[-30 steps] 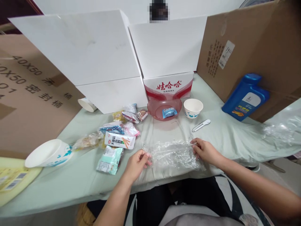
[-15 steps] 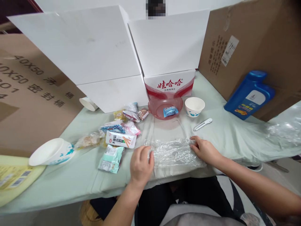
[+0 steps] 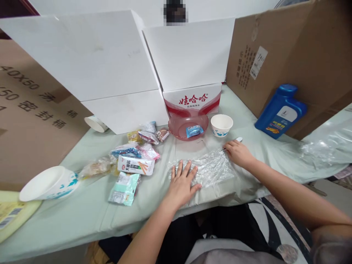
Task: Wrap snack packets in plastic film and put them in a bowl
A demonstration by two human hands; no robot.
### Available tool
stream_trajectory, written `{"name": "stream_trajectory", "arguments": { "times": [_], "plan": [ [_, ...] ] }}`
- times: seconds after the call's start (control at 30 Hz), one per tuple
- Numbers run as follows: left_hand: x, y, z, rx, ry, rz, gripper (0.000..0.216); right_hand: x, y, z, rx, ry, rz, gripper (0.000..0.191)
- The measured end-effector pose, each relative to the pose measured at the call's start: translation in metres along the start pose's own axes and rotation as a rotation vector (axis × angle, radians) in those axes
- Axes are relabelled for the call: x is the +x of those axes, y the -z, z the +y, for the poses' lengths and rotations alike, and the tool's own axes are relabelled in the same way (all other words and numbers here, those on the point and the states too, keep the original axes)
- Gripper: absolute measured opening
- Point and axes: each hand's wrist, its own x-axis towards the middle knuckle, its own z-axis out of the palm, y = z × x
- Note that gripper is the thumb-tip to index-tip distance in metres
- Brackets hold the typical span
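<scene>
My left hand (image 3: 181,184) lies palm down with its fingers spread on a crumpled clear plastic sheet (image 3: 213,168), which is flat on the table in front of me. At the sheet's far right corner, my right hand (image 3: 238,153) has its fingers bent and closed over a small white utility knife (image 3: 239,139). Most of the knife is hidden under that hand, and only its rear end shows. Beyond the hands stand a pink clear bowl (image 3: 176,128) with a blue snack packet (image 3: 194,130) in it and a white paper bowl (image 3: 221,124).
Several wrapped snacks, including a white packet (image 3: 135,165) and a mint-green packet (image 3: 125,189), lie on the left. A paper bowl (image 3: 52,182) lies tipped there. White boxes (image 3: 192,55) stand behind; a blue bottle (image 3: 280,112) leans by a cardboard box (image 3: 264,47) at right.
My left hand has gone from the sheet's left edge to lying spread on top of it. My right hand has left the sheet's right edge and moved up over the knife. The view has turned slightly.
</scene>
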Motion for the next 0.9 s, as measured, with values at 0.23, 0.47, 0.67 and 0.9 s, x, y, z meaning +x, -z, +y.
{"name": "stream_trajectory", "arguments": {
  "times": [0.23,0.47,0.67,0.9],
  "plan": [
    [0.010,0.000,0.002,-0.010,-0.003,0.024,0.063,-0.010,-0.001,-0.030,0.184,0.142,0.118,0.034],
    [-0.012,0.009,-0.036,0.024,0.060,0.085,0.061,-0.047,-0.008,-0.028,0.282,0.368,-0.083,0.053],
    [-0.036,0.014,-0.046,-0.094,-0.227,0.224,0.036,-0.071,-0.008,-0.009,0.370,0.414,-0.010,0.040],
    [-0.035,0.018,-0.049,-0.318,-0.201,0.252,0.023,-0.078,-0.002,-0.002,0.465,0.361,0.033,0.025]
  ]
}}
